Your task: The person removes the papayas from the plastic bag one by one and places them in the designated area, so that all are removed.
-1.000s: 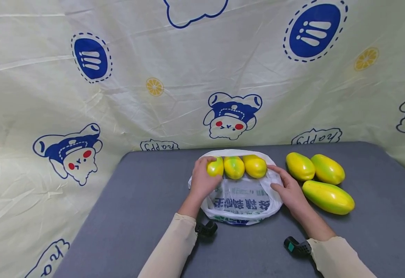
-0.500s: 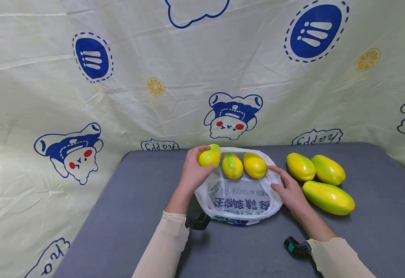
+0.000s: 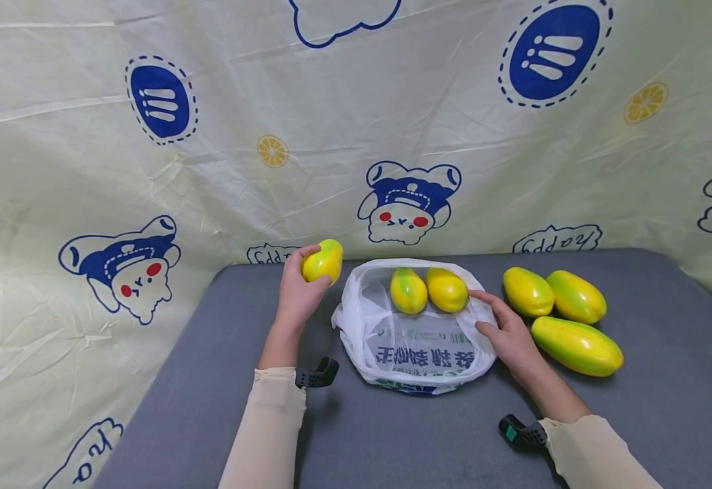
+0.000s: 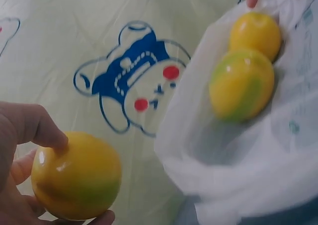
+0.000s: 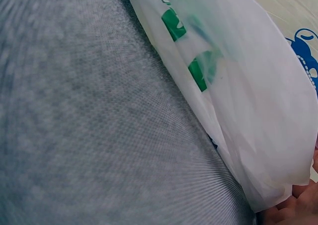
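My left hand (image 3: 296,297) grips a yellow-green fruit (image 3: 322,261) and holds it up to the left of a white plastic bag (image 3: 417,343); the left wrist view shows that fruit (image 4: 77,178) in my fingers (image 4: 30,128). The bag lies open on the grey table (image 3: 221,353) with two more fruits (image 3: 408,290) (image 3: 446,289) inside at its far end. My right hand (image 3: 502,329) pinches the bag's right rim. In the right wrist view the bag (image 5: 248,106) fills the frame, with my fingers (image 5: 293,212) at its lower edge.
Three loose yellow-green fruits (image 3: 527,292) (image 3: 576,297) (image 3: 577,346) lie on the table to the right of the bag. A pale cloth (image 3: 209,170) with blue cartoon prints hangs behind and to the left of the table. Black camera mounts (image 3: 315,375) (image 3: 520,433) sit at both wrists.
My left hand has lifted one fruit out of the bag and carried it up and to the left. The right hand has stayed on the bag's rim.
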Available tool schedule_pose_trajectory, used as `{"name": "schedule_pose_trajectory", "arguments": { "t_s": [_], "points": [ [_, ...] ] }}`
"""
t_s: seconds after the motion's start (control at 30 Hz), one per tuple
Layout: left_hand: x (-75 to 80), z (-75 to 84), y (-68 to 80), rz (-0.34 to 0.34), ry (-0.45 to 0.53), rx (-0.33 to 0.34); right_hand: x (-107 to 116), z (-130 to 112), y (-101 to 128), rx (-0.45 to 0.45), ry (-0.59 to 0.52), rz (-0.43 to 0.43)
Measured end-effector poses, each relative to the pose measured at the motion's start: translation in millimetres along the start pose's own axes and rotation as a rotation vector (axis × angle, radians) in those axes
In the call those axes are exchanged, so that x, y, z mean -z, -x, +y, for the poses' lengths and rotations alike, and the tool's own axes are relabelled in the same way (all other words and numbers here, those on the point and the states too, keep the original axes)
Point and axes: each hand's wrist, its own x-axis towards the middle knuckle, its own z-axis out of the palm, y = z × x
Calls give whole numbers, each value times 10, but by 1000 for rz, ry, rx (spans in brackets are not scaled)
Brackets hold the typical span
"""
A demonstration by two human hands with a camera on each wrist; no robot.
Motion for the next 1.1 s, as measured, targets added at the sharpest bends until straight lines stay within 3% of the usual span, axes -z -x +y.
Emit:
{"name": "schedule_pose_trajectory", "arguments": {
  "t_s": [0.37, 0.57, 0.87, 1.1],
  "points": [
    [135, -314, -126, 85, 38, 96, 0, -16, -9, -11, 10, -1],
    [166, -459, -161, 89, -22, 152, 1, -14, -5, -13, 13, -2],
    [180, -613, -186, 124, -95, 167, 0, -10, 3, -16, 15, -2],
    [183, -672, -188, 102, -115, 182, 3, -11, 4, -20, 24, -5]
  ]
}}
